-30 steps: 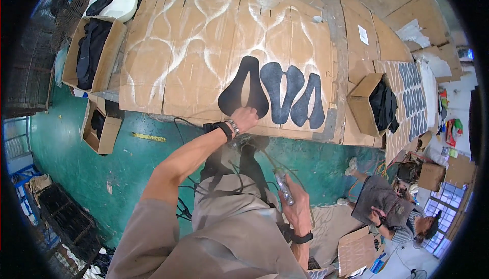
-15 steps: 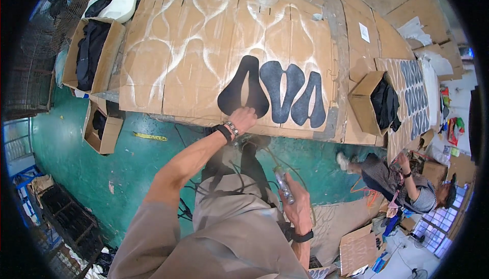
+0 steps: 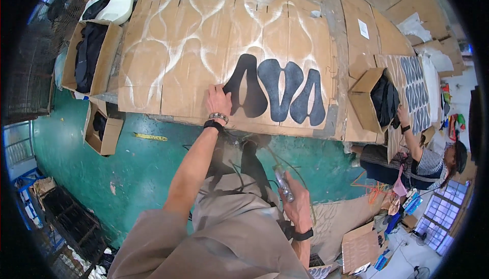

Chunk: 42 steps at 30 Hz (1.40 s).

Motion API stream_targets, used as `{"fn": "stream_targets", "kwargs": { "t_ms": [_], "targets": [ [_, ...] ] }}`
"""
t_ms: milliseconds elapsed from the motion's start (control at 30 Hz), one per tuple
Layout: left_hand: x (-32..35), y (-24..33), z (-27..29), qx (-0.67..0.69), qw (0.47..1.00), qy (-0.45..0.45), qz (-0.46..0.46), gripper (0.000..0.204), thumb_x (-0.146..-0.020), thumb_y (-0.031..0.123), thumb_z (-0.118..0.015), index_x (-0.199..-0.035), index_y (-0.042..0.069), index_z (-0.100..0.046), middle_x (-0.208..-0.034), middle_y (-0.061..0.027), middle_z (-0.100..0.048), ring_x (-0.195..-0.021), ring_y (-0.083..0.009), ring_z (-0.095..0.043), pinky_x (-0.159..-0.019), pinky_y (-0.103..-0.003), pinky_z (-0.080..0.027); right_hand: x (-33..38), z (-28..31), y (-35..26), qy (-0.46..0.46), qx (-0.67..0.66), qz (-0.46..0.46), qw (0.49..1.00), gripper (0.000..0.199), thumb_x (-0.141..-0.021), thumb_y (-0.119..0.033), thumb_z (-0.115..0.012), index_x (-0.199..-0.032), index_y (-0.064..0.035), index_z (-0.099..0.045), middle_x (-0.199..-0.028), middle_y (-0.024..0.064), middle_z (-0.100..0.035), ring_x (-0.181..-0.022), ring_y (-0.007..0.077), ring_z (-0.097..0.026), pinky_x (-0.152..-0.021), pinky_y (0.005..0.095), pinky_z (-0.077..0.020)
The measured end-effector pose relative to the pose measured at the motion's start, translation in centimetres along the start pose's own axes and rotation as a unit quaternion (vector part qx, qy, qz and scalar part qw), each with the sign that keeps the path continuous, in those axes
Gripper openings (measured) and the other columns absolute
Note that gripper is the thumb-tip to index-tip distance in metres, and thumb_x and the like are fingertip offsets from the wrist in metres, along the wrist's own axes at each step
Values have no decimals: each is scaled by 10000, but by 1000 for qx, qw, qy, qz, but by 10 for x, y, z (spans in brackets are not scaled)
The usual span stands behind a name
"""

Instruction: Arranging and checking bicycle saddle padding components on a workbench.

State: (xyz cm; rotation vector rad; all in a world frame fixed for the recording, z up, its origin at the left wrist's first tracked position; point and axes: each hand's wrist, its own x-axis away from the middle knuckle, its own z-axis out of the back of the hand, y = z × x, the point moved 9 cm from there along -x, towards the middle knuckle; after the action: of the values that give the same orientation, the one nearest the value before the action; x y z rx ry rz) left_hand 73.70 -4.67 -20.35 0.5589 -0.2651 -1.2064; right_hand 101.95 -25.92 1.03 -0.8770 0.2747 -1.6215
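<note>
My left hand [image 3: 218,102] is at the left lobe of a black cut-out pad [image 3: 256,93], its fingers bent on the edge. The pad lies on a brown cardboard sheet [image 3: 145,57] and has a long slot in its middle. Beside it, to the right, lie two more dark pads, a wide two-lobed pad [image 3: 277,90] and a narrower slotted pad [image 3: 317,101]. My right hand [image 3: 299,205], low by my thigh, is closed around a silver, partly clear cylindrical tool [image 3: 283,183] that looks like a spray gun; a thin hose runs near it.
Open boxes of black pieces stand at the table's left end [image 3: 109,57] and right end [image 3: 364,103]. A smaller box [image 3: 104,134] sits on the green floor [image 3: 147,169]. At far right another person [image 3: 407,159] reaches toward the right box. Cables hang under the table.
My left hand has slid from the pad's bottom edge leftward and up to its left lobe. The right hand stays low with its tool. The other person has raised an arm toward the box.
</note>
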Motion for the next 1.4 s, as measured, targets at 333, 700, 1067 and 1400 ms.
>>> {"fn": "stream_targets", "kwargs": {
  "t_ms": [333,700,1067,1400],
  "targets": [
    [3,-3,-4,2,998,-9,65,290,-790,187,-850,-1030,99,-713,-1088,-122,-602,-1035,-362,-634,-849,-488,-532,3,3,6,5,-7,-3,1000,540,-845,-31,-747,-1367,17,-615,-1134,268,-699,-1018,453,-676,-885,459,-527],
    [-2,-15,-7,25,981,-119,151,369,-741,382,-882,-928,90,-756,-1028,-157,-731,-993,-341,-702,-851,-502,-546,9,1,24,14,2,-9,1000,544,-850,-19,-723,-1379,13,-600,-1112,256,-695,-1013,438,-681,-875,447,-533],
    [77,-50,-46,318,819,-275,391,401,-875,355,-836,-877,1,-649,-886,-166,-771,-727,-199,-766,-475,-292,-498,2,0,18,13,-7,2,1000,525,-848,1,-718,-1363,14,-614,-1113,254,-702,-985,431,-690,-850,437,-540],
    [75,-55,-49,312,823,-274,388,306,-889,270,-820,-847,46,-616,-876,-154,-779,-728,-189,-771,-508,-279,-530,-4,-5,18,11,-3,14,1000,538,-838,4,-719,-1365,13,-613,-1067,251,-701,-953,429,-688,-834,439,-536]
  ]
}}
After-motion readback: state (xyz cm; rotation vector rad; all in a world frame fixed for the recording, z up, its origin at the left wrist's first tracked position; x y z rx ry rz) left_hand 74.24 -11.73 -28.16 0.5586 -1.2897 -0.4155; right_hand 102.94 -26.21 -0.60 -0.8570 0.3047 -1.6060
